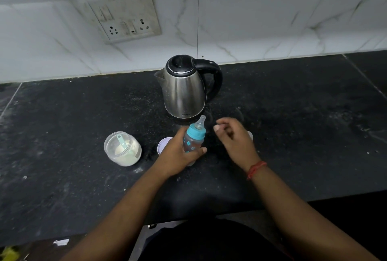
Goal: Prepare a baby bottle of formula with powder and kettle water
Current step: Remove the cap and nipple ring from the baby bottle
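The open jar (123, 149) of powder, scoop inside, stands left on the table (62, 135). The left hand (180, 153) grips the tilted bottle (193, 139), teat on, near the kettle (184, 86). The right hand (234, 137) hovers beside it, fingers loosely curled, empty. A loose collar could leak when shaken.

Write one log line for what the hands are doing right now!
left hand: holds teal-capped baby bottle, tilted | right hand: free beside it | steel kettle: lid shut | powder jar: open
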The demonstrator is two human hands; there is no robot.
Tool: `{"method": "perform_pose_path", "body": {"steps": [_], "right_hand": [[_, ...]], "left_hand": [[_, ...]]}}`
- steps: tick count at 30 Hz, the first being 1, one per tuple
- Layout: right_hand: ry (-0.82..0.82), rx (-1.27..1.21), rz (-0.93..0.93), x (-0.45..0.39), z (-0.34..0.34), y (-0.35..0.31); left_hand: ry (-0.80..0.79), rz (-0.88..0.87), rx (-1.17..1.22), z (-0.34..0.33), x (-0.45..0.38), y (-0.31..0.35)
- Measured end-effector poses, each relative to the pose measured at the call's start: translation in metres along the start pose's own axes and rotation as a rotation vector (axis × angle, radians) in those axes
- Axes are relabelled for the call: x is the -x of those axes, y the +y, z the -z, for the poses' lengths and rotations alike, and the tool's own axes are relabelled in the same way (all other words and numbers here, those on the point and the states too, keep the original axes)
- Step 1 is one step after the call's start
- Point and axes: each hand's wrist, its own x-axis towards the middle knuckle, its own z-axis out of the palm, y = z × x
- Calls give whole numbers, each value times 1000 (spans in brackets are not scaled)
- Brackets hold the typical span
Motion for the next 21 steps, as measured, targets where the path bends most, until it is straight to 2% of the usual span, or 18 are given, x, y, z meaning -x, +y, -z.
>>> {"method": "perform_pose_path", "body": {"steps": [2,3,7,11,13,18,20,21], "right_hand": [[-202,-183,-77,7,-18,-19],[-231,-260,-118,10,-25,-25],[-94,-614,-305,14,-44,-42],[33,-801,-435,10,-54,-50],[33,-853,-475,6,-55,-51],[-120,-905,-371,1,-48,-53],[-243,-911,-257,-2,-41,-55],[-337,-925,-186,-4,-36,-56]], "left_hand": [[39,-45,-50,-4,-2,1],[60,-85,-93,-6,-2,2],[140,-202,-276,-12,-2,-1],[116,-142,-335,-21,-6,-1],[127,-127,-331,-21,-5,3],[109,-27,-275,-9,3,24],[11,-11,-119,2,5,35],[-87,-6,17,7,7,40]]}}
